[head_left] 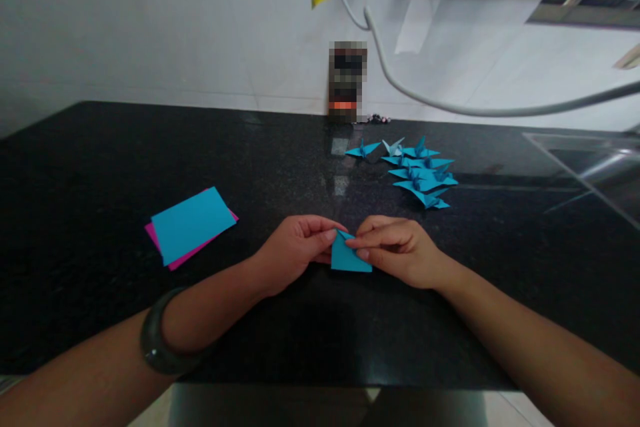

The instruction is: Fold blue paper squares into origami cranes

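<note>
A partly folded piece of blue origami paper point(349, 259) is between my hands, just above or on the dark countertop. My left hand point(306, 238) pinches its left upper edge, thumb in front and fingers behind. On the right side, my right hand point(397, 247) presses the upper corner with thumb and fingertips. The paper's lower edge is straight and uncovered; parts of its top are hidden by my fingers. Behind my right hand lie several folded blue paper cranes point(425, 177). Left of my left hand rests a blue sheet of paper point(193, 223) over a pink sheet point(180, 263).
The black speckled countertop point(280, 167) meets a white wall point(175, 27) at the back. A blurred-out upright object point(346, 80) leans there, beside a small beaded string point(379, 119). A grey cable point(450, 108) hangs across the wall. A glossy panel point(590, 167) lies at right.
</note>
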Tool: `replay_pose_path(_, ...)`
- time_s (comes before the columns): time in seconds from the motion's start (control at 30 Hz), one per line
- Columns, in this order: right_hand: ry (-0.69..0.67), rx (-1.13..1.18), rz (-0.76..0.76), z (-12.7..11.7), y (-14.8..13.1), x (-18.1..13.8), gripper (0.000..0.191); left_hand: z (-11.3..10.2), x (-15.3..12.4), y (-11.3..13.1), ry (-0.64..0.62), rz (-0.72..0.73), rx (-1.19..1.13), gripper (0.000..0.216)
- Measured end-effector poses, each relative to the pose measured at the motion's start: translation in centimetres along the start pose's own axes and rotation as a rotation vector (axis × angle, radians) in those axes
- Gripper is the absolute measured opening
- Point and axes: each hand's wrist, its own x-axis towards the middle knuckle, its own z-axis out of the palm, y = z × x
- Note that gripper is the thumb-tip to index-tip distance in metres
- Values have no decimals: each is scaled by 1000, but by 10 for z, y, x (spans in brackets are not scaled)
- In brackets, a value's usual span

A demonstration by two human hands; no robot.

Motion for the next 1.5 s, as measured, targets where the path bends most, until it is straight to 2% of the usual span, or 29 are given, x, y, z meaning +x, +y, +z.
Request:
replay_pose_path(0.33, 8, 0, 11, 3, 1, 0, 24, -1, 0, 0, 6, -40, -2, 23)
replay_pose_path(0.5, -8, -8, -2, 6, -3, 1, 22, 1, 0, 1, 109, 2, 89, 21)
replay_pose_path(0.57, 34, 40, 71, 7, -4, 1, 21, 2, -1, 2, 134, 37, 103, 22)
replay_pose_path(0.7, 210, 197, 284, 13, -4, 2, 31, 3, -2, 3, 200, 152, 217, 21)
replay_pose_path(0.8, 195, 141, 412, 17, -3, 1, 28, 2, -3, 3, 245, 239, 352, 18)
replay_pose_path(0.87, 169, 81, 445, 19, -3, 0, 25, 2, -3, 3, 256, 265, 416, 17)
replay_pose_path(1.07, 143, 26, 424, 18, -6, 0, 24, 1, -2, 2, 252, 276, 461, 16)
replay_pose_path(1.33, 89, -217, 248, 12, -10, 1, 21, 1, -2, 1, 270, 275, 430, 19)
replay_pose_path(1.5, 132, -208, 278, 18, -9, 0, 17, 3, -3, 2, 271, 283, 401, 20)
